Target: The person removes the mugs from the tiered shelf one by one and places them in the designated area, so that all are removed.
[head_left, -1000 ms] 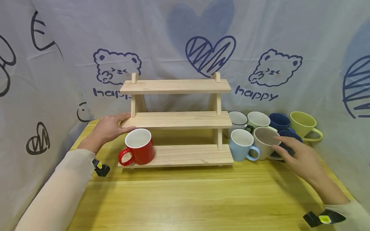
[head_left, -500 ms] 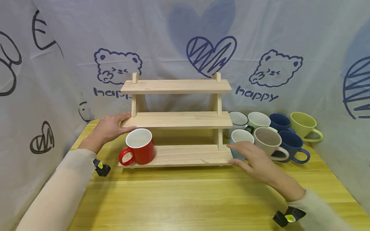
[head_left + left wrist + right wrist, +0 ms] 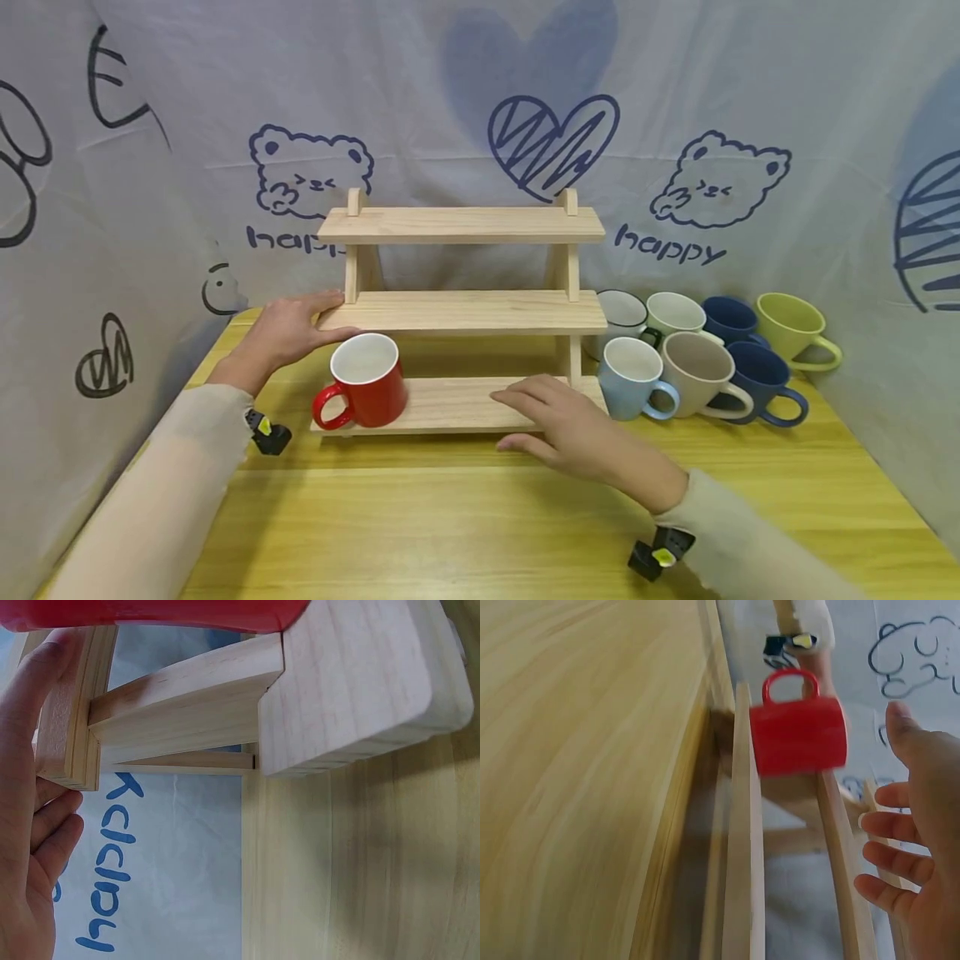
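A three-tier wooden shelf rack point(image 3: 461, 311) stands on the table. My left hand point(image 3: 287, 335) grips the left end of its middle board; in the left wrist view the thumb lies on one side of the board and the fingers curl at the other. A red mug point(image 3: 375, 392), white inside, sits upright at the left end of the bottom board, its handle pointing left. My right hand point(image 3: 577, 429) is in front of the right part of the bottom board, thumb and fingers apart, holding nothing. In the right wrist view the red mug point(image 3: 799, 735) is apart from those fingers.
Right of the rack, several mugs stand close together: light blue point(image 3: 628, 387), beige point(image 3: 697, 367), dark blue point(image 3: 757, 375) and yellow-green point(image 3: 795, 321) among them. A printed cloth point(image 3: 450, 100) hangs behind and at both sides of the wooden table point(image 3: 420, 517).
My right hand has moved left from the beige mug, past the light blue mug, to the front of the bottom board. My left hand keeps its grip; the mugs have not moved.
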{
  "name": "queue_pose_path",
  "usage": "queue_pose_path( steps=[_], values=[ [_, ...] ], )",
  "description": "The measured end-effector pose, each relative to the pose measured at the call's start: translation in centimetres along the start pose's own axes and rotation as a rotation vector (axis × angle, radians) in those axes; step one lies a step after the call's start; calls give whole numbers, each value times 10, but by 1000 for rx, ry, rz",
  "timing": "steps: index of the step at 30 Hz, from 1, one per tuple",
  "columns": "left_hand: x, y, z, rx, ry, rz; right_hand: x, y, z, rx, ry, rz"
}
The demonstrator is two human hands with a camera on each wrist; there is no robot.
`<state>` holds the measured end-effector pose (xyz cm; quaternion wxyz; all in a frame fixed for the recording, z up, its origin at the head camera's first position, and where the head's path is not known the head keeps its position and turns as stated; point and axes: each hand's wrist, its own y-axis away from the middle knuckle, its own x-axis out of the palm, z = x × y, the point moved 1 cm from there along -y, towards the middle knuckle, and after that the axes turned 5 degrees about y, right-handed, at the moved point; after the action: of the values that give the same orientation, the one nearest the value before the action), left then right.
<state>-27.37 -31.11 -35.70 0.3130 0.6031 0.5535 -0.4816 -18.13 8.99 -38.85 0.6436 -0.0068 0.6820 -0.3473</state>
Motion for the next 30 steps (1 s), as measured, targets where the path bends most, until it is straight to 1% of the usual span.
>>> queue_pose_path(
  steps=[3, 6, 9, 13, 16, 19, 25, 28, 30],
  values=[
    [0, -1, 0, 6, 2, 1, 8, -14, 11, -7, -9, 17],
    [1, -2, 1, 2, 9, -4, 16, -27, 23, 1, -21, 50],
    [2, -3, 2, -3, 18, -9, 25, -41, 35, -11, -20, 74],
    [3, -2, 3, -7, 27, -15, 35, -58, 50, -56, 22, 92],
    [4, -2, 4, -8, 27, -20, 42, -72, 60, -98, 80, 95],
    [4, -2, 3, -3, 29, -23, 49, -85, 71, -144, 146, 81],
    [3, 0, 2, 20, 26, -39, 54, -112, 90, -201, 263, 8],
    [2, 0, 2, 42, 17, -50, 58, -125, 96, -207, 290, -24],
    [2, 1, 3, 56, 15, -56, 61, -133, 98, -204, 284, -47]
  ],
)
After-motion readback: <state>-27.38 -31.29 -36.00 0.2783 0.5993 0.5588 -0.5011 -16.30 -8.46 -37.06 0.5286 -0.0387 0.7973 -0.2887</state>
